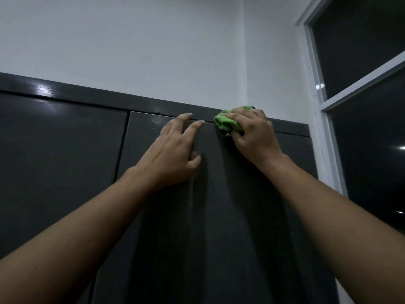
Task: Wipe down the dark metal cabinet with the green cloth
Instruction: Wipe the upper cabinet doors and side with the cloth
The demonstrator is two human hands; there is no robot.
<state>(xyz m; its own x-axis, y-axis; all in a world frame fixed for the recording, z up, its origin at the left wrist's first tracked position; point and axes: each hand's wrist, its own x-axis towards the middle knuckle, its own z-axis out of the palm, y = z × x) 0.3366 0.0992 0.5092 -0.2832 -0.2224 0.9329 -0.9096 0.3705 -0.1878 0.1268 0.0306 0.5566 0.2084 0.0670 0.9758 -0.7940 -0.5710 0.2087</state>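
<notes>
The dark metal cabinet (65, 161) fills the lower part of the head view, glossy, with two doors and a top rail. My right hand (254, 134) grips the bunched green cloth (228, 122) and holds it against the top edge of the right door, just under the rail. My left hand (175, 150) rests on the same door a little to the left, its fingers spread and their tips touching the gap at the door's upper edge. Both forearms reach up from the bottom of the frame.
A white wall (142, 44) rises above the cabinet. To the right stands a white-framed window (328, 128) with dark panes, close to the cabinet's right side. The seam between the two doors (123, 145) runs down left of my left hand.
</notes>
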